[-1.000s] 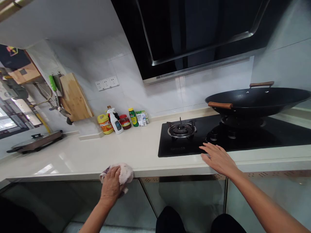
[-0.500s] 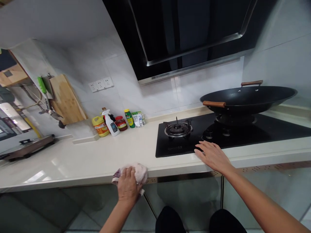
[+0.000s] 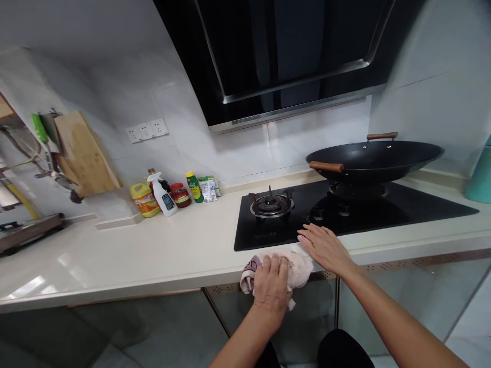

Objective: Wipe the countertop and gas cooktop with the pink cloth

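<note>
A pinkish-white cloth (image 3: pixel 301 267) with a purple patterned end lies over the counter's front edge, just below the black gas stove (image 3: pixel 249 236). My left hand (image 3: pixel 271 283) grips it with bent fingers, pressing it on the edge. Flat at the stove's front rim rests my right hand (image 3: pixel 324 248), its fingers stretched out and nothing held. Its wrist side is right beside the cloth. Behind my hands sit the bare left burner (image 3: pixel 271 203) and two stove knobs (image 3: pixel 317 212). A large black wok (image 3: pixel 376 158) with wooden handles stands on the right burner.
Against the back wall stand a yellow jug (image 3: pixel 144 201), a white spray bottle (image 3: pixel 164 197), a red-lidded jar (image 3: pixel 180 195) and a green bottle (image 3: pixel 195 188). A cutting board (image 3: pixel 86 153) hangs at left. The range hood (image 3: pixel 291 56) slants overhead. A teal container (image 3: pixel 480 176) is far right.
My left hand has slid the cloth to the right along the counter's front edge, up to my right hand. The right hand stays at the stove's rim. The view has shifted slightly right.
</note>
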`<action>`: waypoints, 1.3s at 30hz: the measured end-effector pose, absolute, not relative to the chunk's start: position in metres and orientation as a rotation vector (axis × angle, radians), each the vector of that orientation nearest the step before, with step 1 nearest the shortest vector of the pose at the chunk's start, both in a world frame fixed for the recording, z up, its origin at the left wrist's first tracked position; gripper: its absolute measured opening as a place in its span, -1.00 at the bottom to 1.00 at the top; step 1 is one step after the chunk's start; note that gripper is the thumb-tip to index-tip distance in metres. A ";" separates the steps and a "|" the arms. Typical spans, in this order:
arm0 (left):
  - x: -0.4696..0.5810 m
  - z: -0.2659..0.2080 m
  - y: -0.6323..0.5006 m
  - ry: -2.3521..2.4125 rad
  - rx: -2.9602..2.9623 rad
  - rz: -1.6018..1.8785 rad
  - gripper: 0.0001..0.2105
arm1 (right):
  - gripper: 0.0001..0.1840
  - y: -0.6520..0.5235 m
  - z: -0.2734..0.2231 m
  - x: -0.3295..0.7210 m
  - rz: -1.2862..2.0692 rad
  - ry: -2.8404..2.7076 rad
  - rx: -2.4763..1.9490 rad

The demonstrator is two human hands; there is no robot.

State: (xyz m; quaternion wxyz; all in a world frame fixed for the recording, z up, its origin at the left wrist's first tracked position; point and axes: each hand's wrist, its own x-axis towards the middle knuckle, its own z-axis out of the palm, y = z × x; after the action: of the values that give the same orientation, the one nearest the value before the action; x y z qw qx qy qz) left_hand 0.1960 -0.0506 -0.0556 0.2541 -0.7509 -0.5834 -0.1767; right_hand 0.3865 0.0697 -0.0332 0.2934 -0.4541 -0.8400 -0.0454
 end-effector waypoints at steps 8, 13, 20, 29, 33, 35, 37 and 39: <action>0.099 -0.038 -0.090 -1.629 -1.875 -0.431 -0.33 | -0.46 0.064 -0.026 0.387 -0.041 -2.247 -1.232; 0.068 -0.030 -0.103 -1.653 -1.762 -0.380 -0.43 | -0.47 0.062 -0.022 0.385 -0.037 -2.242 -1.259; 0.127 -0.040 -0.080 -1.747 -1.740 -0.349 -0.40 | -0.46 0.065 -0.027 0.381 -0.078 -2.215 -1.249; 0.193 -0.052 -0.052 -1.739 -1.898 -0.515 -0.28 | -0.54 0.039 -0.012 0.389 0.378 -1.880 -0.943; 0.194 -0.060 -0.051 -1.737 -1.877 -0.538 -0.33 | -0.70 -0.018 -0.019 0.370 0.264 -1.870 -0.631; 0.191 -0.066 -0.049 -1.705 -1.869 -0.564 -0.45 | -0.66 -0.039 -0.030 0.357 0.167 -1.989 -0.544; 0.186 -0.069 -0.050 -1.659 -1.899 -0.566 -0.53 | -0.59 -0.048 -0.043 0.346 0.064 -2.090 -0.531; 0.177 -0.069 -0.053 -1.609 -1.959 -0.577 -0.52 | -0.51 -0.046 -0.054 0.341 -0.034 -2.139 -0.572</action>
State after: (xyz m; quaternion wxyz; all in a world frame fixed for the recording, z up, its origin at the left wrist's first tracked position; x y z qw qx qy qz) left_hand 0.1773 -0.0526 -0.0689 0.2673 -0.7261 -0.5963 -0.2138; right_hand 0.3412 -0.0459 -0.0540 0.4470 -0.2310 -0.8641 -0.0137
